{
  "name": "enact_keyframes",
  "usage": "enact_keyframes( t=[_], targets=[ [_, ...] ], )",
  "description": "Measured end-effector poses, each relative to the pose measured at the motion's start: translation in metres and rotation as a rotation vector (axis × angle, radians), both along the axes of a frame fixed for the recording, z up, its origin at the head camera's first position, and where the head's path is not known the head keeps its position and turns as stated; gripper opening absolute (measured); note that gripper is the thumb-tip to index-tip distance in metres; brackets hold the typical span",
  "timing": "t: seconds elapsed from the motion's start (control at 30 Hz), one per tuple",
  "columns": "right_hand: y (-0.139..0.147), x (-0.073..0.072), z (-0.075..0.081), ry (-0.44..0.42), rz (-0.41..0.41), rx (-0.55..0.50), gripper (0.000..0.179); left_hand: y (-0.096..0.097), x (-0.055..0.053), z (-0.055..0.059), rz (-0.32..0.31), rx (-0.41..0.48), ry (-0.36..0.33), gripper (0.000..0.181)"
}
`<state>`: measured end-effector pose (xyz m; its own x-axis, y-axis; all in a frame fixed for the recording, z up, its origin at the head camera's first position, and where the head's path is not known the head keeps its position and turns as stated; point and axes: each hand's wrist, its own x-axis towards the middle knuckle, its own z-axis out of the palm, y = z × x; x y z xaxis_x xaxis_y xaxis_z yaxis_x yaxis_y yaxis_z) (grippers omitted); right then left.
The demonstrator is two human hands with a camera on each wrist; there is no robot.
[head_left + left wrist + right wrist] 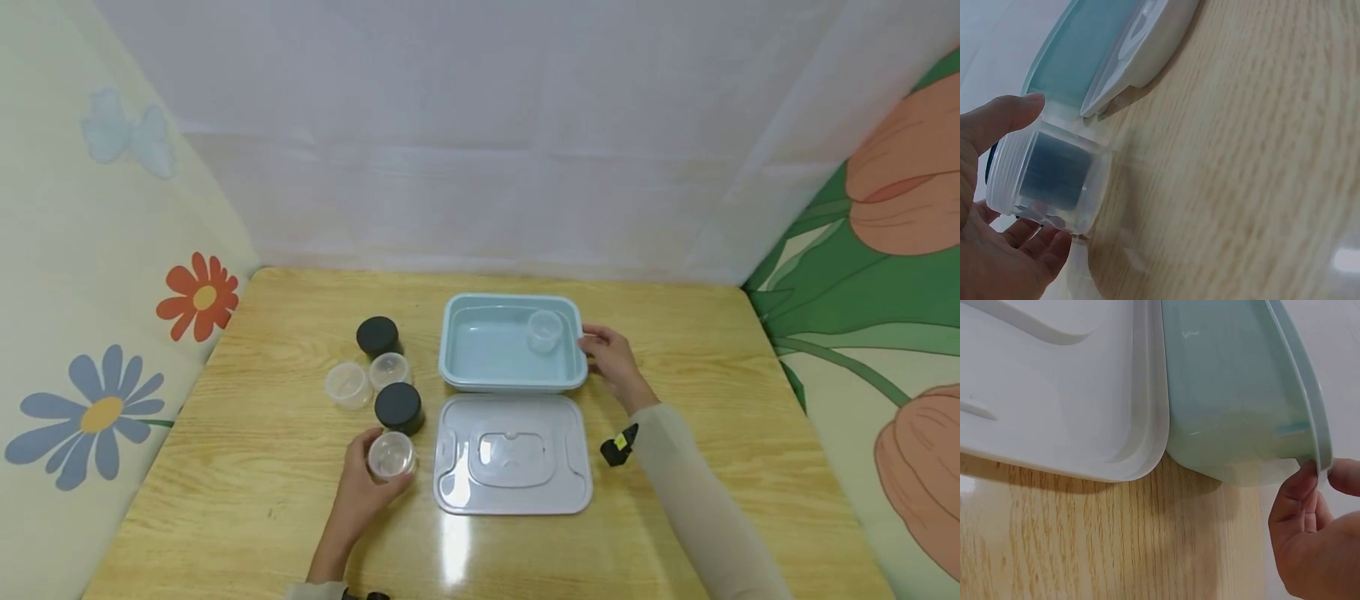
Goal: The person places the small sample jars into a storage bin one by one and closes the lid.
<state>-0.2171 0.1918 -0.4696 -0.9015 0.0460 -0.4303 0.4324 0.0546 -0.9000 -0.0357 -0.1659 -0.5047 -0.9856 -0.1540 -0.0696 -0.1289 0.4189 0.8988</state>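
My left hand (365, 487) curls round a clear plastic jar (392, 456) at the near left, thumb on one side and fingers on the other. In the left wrist view the jar (1054, 178) stands at the tabletop with its ribbed neck by my palm. My right hand (611, 360) pinches the right rim of a light blue plastic box (480, 385); the right wrist view shows thumb and fingers on either side of that rim (1319, 425). Inside the box, toward its right end, is one small clear jar (544, 331).
A whitish lid (513, 497) lies just in front of the box. Left of the box stand two black-lidded jars, one farther back (378, 336) and one nearer (399, 407), beside two clear jars (348, 384). White cloth (480, 200) hangs behind the wooden table (712, 375).
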Motion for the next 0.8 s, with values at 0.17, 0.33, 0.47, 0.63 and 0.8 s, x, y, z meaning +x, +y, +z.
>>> enact_keyframes(
  t=[0.17, 0.33, 0.47, 0.63, 0.8],
  targets=[
    [-0.001, 0.001, 0.000, 0.000, 0.008, 0.007, 0.045, 0.001, 0.002, -0.001, 0.001, 0.018, 0.012, 0.079],
    [-0.001, 0.002, 0.001, 0.000, 0.011, 0.016, 0.044, 0.000, 0.003, -0.002, 0.000, 0.006, 0.025, 0.076],
    [-0.001, 0.002, 0.000, 0.004, 0.009, 0.008, 0.045, -0.001, 0.004, -0.001, -0.004, -0.011, 0.048, 0.075],
    [-0.001, 0.002, 0.000, 0.008, 0.005, 0.005, 0.045, -0.001, 0.005, 0.003, -0.003, -0.036, 0.092, 0.074],
    [-0.001, 0.002, 0.000, 0.012, 0.003, 0.009, 0.044, -0.002, 0.004, 0.009, 0.004, -0.092, 0.112, 0.073]
  ],
)
